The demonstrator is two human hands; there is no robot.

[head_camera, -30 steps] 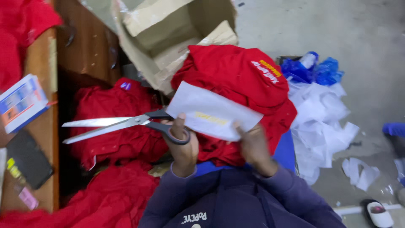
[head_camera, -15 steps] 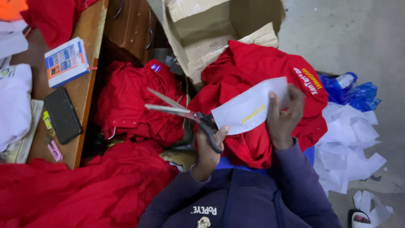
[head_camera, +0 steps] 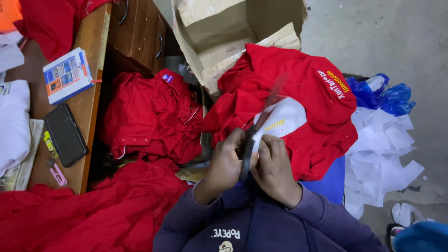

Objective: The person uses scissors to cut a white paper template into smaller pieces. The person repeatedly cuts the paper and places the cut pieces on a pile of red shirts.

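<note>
Left hand (head_camera: 227,161) grip clamped on scissors (head_camera: 254,135) handle | right hand (head_camera: 275,168) closed on white sheet (head_camera: 282,119) | blades blurred, angling up-right across sheet, above red garment (head_camera: 298,79)

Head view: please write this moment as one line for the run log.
left hand: holds scissors | right hand: holds white sheet | scissors: at sheet edge, blurred | under: red garment | near: cardboard box

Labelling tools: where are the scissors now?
Head view, centre: the scissors are between both hands, left hand and right hand, over the white sheet on red garments.
</note>
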